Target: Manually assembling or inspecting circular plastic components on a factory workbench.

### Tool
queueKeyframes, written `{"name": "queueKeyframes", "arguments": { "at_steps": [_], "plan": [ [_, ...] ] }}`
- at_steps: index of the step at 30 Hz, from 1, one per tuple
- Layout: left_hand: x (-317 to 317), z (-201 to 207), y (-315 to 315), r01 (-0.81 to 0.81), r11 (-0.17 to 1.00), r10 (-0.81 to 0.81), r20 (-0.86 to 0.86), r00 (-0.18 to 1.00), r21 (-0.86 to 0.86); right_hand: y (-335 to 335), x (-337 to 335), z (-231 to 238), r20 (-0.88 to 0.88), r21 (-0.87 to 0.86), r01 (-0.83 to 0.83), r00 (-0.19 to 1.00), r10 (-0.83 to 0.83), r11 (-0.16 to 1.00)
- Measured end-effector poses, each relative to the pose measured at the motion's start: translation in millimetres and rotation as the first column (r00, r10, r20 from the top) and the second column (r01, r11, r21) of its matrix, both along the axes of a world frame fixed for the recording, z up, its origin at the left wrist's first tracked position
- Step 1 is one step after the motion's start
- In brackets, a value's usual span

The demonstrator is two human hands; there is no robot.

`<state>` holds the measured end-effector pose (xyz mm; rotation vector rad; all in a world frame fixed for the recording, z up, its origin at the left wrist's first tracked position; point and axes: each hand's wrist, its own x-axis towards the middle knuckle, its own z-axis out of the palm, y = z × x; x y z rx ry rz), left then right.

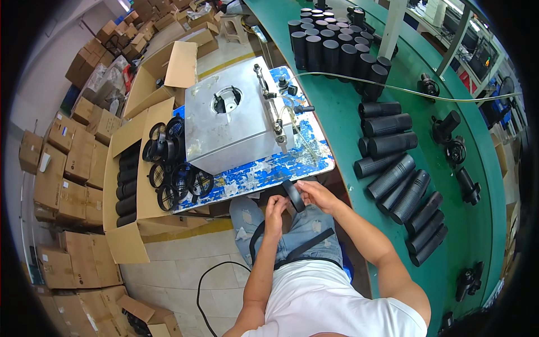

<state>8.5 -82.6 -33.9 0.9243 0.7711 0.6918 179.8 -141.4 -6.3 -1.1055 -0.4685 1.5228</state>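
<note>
The left hand (274,212) and right hand (315,196) both have a narrow grip on a black ring (293,196), over the jeans (243,216), just off the table's (247,184) near edge, towards its right corner. Looks like two-handed handling or fitting; the next move probably calls for steady fingers on the rim.

Just off centre toward five o'clock, your right hand (315,195) partly covers the dark curved part (293,195), and how your left hand (274,215) meets it is too small to tell. Near seven o'clock the lower edge cuts off your black cable (198,300) and, farther left, a small open carton (136,308) with unclear dark contents (137,324). At nine o'clock, a large open carton (128,244) hides the ends of the black cylinders (127,189).
</note>
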Motion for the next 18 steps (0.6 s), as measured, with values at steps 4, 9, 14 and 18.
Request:
{"name": "queueKeyframes", "arguments": {
  "at_steps": [4,9,14,18],
  "plan": [
    [-3.0,-2.1,4.2,-0.041,0.996,0.039,0.031,0.999,0.083,-0.9,1.0,2.5,0.117,0.028,-0.074,0.991,0.071,0.997],
    [-7.0,6.7,4.9,-0.075,0.991,0.075,0.008,0.997,0.113,-3.2,-3.5,3.7,0.252,0.070,-0.183,0.954,0.160,0.981],
    [-5.8,28.8,5.4,-0.087,0.978,0.071,0.087,0.994,0.189,-3.8,-1.9,-5.7,0.372,0.052,-0.542,0.790,0.487,0.839],
    [-15.1,45.4,6.3,-0.087,0.969,0.062,0.116,0.991,0.230,-8.2,-11.4,5.4,0.174,0.093,-0.520,0.848,0.500,0.849]
  ]
}}
